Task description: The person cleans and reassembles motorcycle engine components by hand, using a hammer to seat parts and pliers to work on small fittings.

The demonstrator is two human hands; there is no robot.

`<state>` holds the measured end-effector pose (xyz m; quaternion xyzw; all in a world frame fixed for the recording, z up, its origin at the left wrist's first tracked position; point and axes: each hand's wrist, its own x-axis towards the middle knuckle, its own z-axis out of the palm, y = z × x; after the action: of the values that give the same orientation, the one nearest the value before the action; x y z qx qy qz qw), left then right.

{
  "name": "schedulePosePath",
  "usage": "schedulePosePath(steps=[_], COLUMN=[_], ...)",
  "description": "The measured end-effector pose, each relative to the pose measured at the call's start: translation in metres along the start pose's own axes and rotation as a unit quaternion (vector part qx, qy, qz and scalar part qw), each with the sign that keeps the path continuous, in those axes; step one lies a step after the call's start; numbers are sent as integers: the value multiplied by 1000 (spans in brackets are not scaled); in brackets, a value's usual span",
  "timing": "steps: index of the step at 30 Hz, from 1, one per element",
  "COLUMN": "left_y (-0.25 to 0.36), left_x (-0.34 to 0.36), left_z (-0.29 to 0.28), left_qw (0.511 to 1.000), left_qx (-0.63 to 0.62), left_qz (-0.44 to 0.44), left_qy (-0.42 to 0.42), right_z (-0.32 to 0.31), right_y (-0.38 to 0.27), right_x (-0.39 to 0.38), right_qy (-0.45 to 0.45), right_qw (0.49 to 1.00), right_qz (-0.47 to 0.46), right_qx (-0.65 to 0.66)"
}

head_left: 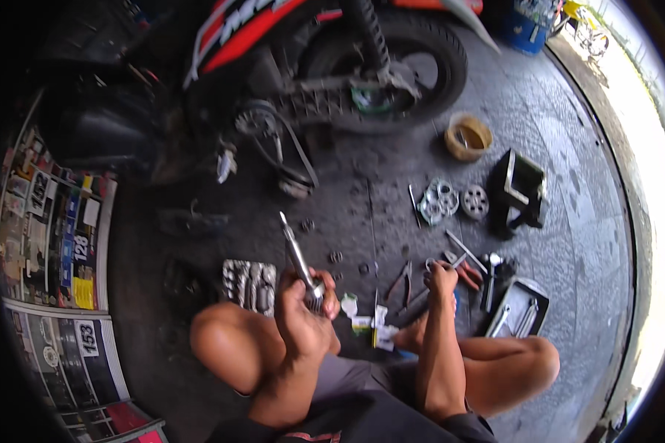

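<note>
Steel ratchet wrench (301,258) sits clenched in my left hand (303,314), shaft rising past the fingers. Right hand (441,279) reaches among red-handled pliers (465,272), grip unclear. Scooter drive stands open, pulley parts (451,199) lie removed; reassembly remains, I judge.

Dark stained concrete floor (569,148), poster-covered wall (52,236) at left; daylight at right

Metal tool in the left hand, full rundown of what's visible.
The long metal tool is a slim, shiny steel shaft, likely a ratchet or extension bar, with a thicker ribbed end at the bottom. It tilts up and to the left, its narrow tip free above the dark floor. The left hand wraps its lower end, fingers closed around it. Nothing else touches it.
</note>
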<state>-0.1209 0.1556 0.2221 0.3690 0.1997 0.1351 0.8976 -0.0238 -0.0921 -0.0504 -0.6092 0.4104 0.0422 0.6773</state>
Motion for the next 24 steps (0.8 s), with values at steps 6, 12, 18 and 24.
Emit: schedulePosePath(steps=[6, 12, 18, 24], left_y=[14, 2, -9, -15], left_x=[-8, -9, -6, -1], left_z=[14, 12, -6, -8], left_qw=[997, 980, 987, 995], left_qx=[67, 5, -61, -51], left_qz=[4, -6, -66, -38], left_qy=[-30, -197, -133, -72], right_z=[-7, 15, 14, 9], right_y=[75, 65, 66, 30], right_x=[-18, -45, -32, -31], right_qy=[57, -4, -42, -28], right_qw=[878, 821, 806, 879], right_qz=[-86, -69, -71, -199], right_qx=[-467, -567, -586, -433])
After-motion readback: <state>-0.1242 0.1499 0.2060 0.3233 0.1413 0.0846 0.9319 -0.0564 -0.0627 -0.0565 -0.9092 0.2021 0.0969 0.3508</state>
